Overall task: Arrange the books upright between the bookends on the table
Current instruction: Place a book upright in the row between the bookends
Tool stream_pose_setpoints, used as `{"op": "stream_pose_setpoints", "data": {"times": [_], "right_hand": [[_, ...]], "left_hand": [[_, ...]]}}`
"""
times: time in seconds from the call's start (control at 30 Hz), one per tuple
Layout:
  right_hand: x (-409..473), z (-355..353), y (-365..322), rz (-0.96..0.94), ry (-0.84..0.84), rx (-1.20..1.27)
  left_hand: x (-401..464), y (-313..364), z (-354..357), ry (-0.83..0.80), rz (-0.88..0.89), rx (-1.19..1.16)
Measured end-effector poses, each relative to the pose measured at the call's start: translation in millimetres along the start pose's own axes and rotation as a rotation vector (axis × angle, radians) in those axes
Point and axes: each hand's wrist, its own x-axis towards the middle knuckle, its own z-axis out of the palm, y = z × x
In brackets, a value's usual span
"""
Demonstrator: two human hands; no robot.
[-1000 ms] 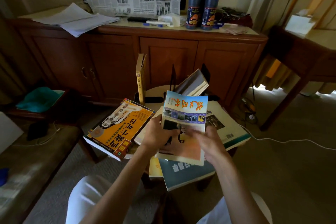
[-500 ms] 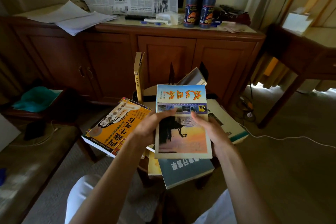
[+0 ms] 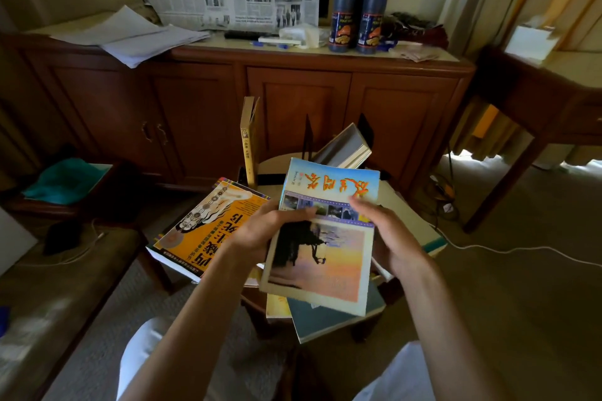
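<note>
Fingers [image 3: 293, 215] around glossy rectangular paperback [image 3: 322, 238]

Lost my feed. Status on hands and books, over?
Left hand and right hand both gripping the sunset-cover paperback. Thin yellow book upright. Grey-edged book leaning between black bookends, blocking the slot.

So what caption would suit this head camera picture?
Both hands, left and right, hold a sunset-cover book above scattered books.
</note>
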Motion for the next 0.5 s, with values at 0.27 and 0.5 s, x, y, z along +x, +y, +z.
{"op": "stream_pose_setpoints", "data": {"times": [0.27, 0.5], "right_hand": [[24, 27, 3, -0.120, 0.438, -0.224], [5, 8, 26, 0.035, -0.052, 0.006]], "left_hand": [[21, -18, 19, 0.242, 0.180, 0.482], [11, -15, -8, 0.262, 0.088, 0.012]]}}
